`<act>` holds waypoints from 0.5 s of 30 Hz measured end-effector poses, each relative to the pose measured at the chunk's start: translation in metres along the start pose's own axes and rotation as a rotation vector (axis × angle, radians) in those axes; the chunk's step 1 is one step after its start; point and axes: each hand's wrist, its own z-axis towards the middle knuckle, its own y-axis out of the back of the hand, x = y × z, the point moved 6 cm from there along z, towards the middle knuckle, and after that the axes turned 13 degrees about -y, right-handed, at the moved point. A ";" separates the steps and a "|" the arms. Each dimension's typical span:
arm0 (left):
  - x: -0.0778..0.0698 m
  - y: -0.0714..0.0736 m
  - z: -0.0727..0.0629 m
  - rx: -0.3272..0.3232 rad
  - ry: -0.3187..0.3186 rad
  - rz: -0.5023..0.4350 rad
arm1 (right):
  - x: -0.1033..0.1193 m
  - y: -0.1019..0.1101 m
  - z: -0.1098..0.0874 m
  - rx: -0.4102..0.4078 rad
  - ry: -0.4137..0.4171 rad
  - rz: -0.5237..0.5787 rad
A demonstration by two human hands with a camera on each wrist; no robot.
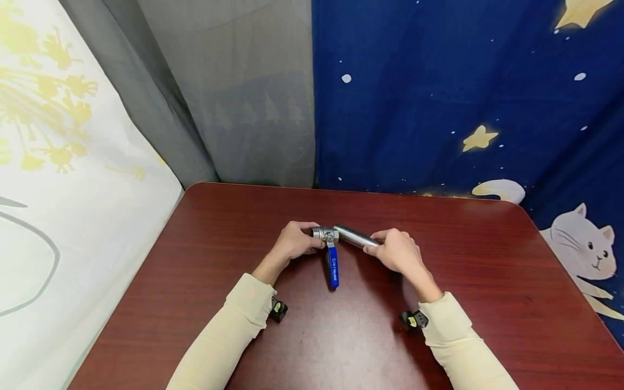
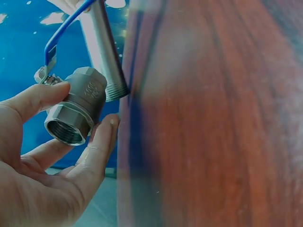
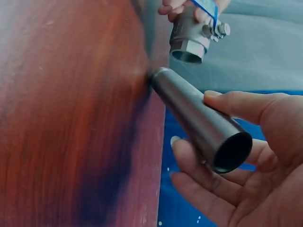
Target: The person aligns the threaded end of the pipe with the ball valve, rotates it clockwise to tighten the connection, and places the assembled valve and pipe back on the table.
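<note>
My left hand (image 1: 294,240) grips a steel ball valve (image 1: 325,234) by its body, thumb on one side and fingers on the other. The valve's blue lever handle (image 1: 333,268) points toward me. In the left wrist view, the valve's threaded opening (image 2: 67,132) faces the camera. With my right hand (image 1: 397,251) I hold a metal pipe (image 1: 357,237) between thumb and fingers. Threads (image 2: 116,91) ring the pipe's far end, close to the valve. In the right wrist view the pipe's hollow near end (image 3: 233,152) shows, and a gap separates the pipe from the valve.
Both hands are over a reddish-brown wooden table (image 1: 234,211). A grey curtain (image 1: 253,108) and a blue curtain (image 1: 390,119) with stars hang behind it, and a white patterned cloth (image 1: 73,216) is at the left. Small black devices (image 1: 278,309) sit at both wrists.
</note>
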 end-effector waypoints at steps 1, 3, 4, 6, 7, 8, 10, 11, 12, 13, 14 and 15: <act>-0.002 0.001 0.000 -0.001 -0.009 -0.018 | -0.002 0.003 0.001 -0.008 -0.007 0.029; -0.006 0.004 -0.001 -0.007 -0.028 -0.055 | -0.005 0.008 0.003 -0.017 -0.013 0.098; -0.007 0.005 -0.001 -0.009 -0.036 -0.071 | -0.007 0.010 0.003 -0.017 -0.017 0.137; -0.010 0.007 -0.003 -0.018 -0.047 -0.096 | -0.011 0.013 0.005 -0.014 -0.024 0.227; -0.011 0.009 -0.003 -0.021 -0.048 -0.112 | -0.012 0.014 0.006 -0.011 -0.026 0.277; -0.011 0.010 -0.004 -0.023 -0.048 -0.126 | -0.015 0.015 0.008 -0.002 -0.033 0.338; -0.012 0.011 -0.005 -0.025 -0.047 -0.153 | -0.019 0.017 0.010 0.023 -0.049 0.455; -0.013 0.012 -0.006 -0.027 -0.043 -0.173 | -0.021 0.017 0.011 0.044 -0.053 0.522; -0.013 0.013 -0.006 -0.026 -0.042 -0.194 | -0.023 0.018 0.012 0.066 -0.062 0.589; -0.013 0.013 -0.007 -0.030 -0.038 -0.206 | -0.025 0.019 0.013 0.091 -0.063 0.661; -0.014 0.014 -0.007 -0.031 -0.039 -0.219 | -0.027 0.020 0.014 0.114 -0.068 0.736; -0.014 0.015 -0.008 -0.034 -0.037 -0.228 | -0.028 0.021 0.014 0.134 -0.064 0.793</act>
